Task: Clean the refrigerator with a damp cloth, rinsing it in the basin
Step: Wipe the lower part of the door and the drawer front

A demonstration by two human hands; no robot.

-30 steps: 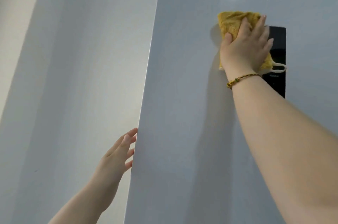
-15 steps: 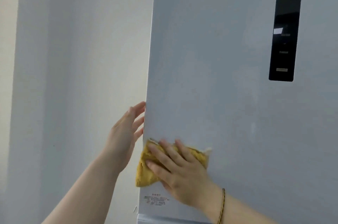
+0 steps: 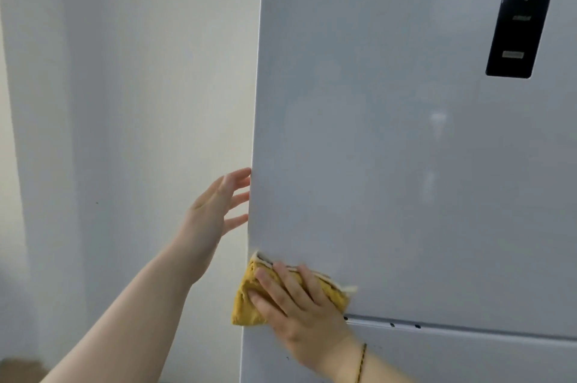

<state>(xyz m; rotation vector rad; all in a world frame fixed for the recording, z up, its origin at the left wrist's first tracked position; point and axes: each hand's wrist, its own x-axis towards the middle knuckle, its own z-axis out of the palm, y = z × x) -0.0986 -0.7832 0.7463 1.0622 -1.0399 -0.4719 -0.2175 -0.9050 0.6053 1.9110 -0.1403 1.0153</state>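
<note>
Pressed the cloth (image 3: 245, 304) flat against the fridge door (image 3: 374, 164) under the straight, spread fingers of the right hand (image 3: 299, 310). Held the left hand (image 3: 215, 211) open, gripping nothing, fingertips at the door's side edge, up and left of the right hand.

A pale wall (image 3: 125, 101) fills the left side; a blurred brown patch (image 3: 22, 367) lies at the bottom-left corner.
</note>
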